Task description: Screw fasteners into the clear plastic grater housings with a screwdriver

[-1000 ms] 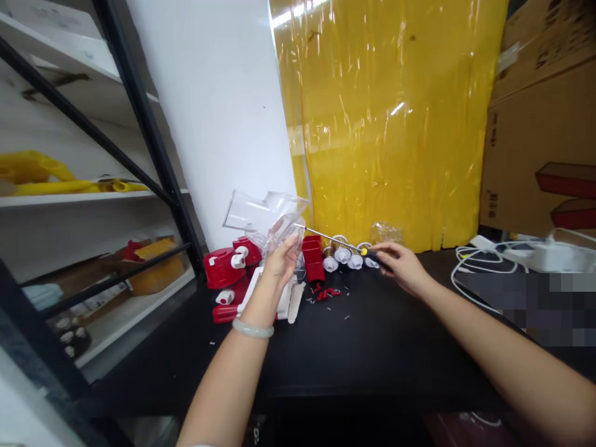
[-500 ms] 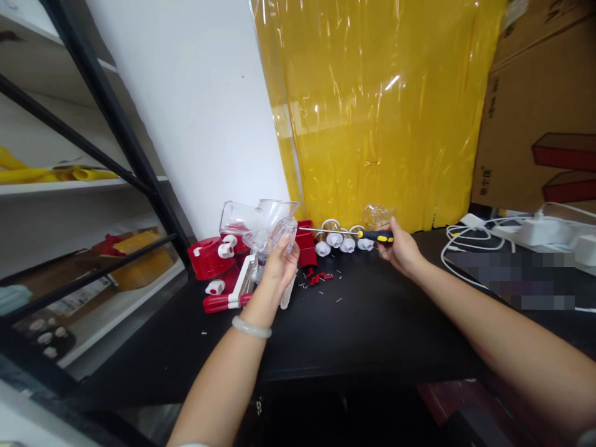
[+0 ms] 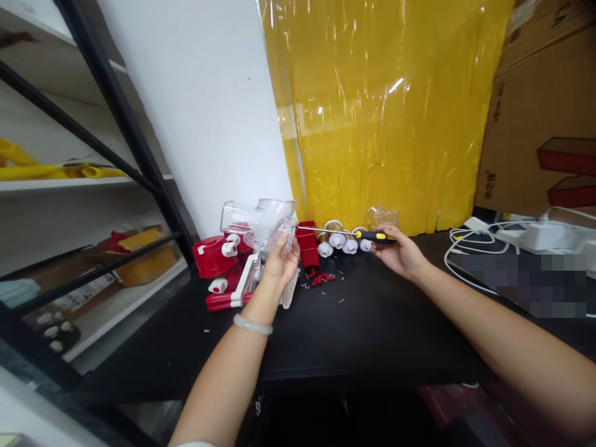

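My left hand (image 3: 282,261) is closed around a clear plastic part (image 3: 272,220) with a wide funnel-like mouth and a side tube, held above the table. In my right hand (image 3: 400,253) is a screwdriver (image 3: 372,236) with a black and yellow handle, its shaft level and pointing left. The screwdriver's tip meets the right side of the clear part; the exact contact spot is too small to make out. Behind and below the left hand lie red housings (image 3: 215,257) with white knobs and a white-and-red handle piece (image 3: 228,301).
Several white-ended cylinders (image 3: 338,241) stand along the back beside a red holder (image 3: 307,245). Small red pieces (image 3: 321,277) and screws lie in front. White cables (image 3: 465,245) and a power strip (image 3: 544,234) are at right. A black rack (image 3: 116,112) borders the left.
My right hand's fingers have loosened and extended along the screwdriver handle. The clear part and screwdriver stay nearly in place; the whole view has shifted slightly.
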Action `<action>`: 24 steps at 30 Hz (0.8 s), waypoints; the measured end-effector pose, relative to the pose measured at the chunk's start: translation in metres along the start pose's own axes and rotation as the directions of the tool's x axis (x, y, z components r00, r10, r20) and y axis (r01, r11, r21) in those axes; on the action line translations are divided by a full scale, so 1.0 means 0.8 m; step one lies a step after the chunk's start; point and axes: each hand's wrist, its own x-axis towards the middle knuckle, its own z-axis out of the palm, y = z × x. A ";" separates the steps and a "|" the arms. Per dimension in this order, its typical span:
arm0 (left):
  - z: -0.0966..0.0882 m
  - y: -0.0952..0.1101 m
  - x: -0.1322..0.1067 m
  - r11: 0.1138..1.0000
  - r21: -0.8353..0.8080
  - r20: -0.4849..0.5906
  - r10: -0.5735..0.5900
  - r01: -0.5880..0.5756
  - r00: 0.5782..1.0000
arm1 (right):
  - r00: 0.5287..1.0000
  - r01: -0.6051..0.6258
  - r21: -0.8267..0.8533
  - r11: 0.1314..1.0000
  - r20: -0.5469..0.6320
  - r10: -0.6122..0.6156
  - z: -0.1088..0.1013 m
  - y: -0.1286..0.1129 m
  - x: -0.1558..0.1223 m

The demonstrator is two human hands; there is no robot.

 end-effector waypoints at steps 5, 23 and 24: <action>0.002 0.001 -0.002 1.000 0.006 0.009 0.022 -0.022 1.000 | 1.000 0.004 -0.113 0.994 -0.025 -0.007 -0.007 0.008 0.004; -0.009 -0.002 0.003 0.998 0.055 0.083 0.003 -0.008 0.997 | 0.997 0.033 -0.177 0.984 -0.057 -0.043 -0.009 0.006 0.006; -0.009 -0.002 0.003 0.998 0.058 0.085 0.003 -0.008 0.996 | 0.998 0.035 -0.164 0.986 -0.054 -0.044 -0.008 0.005 0.006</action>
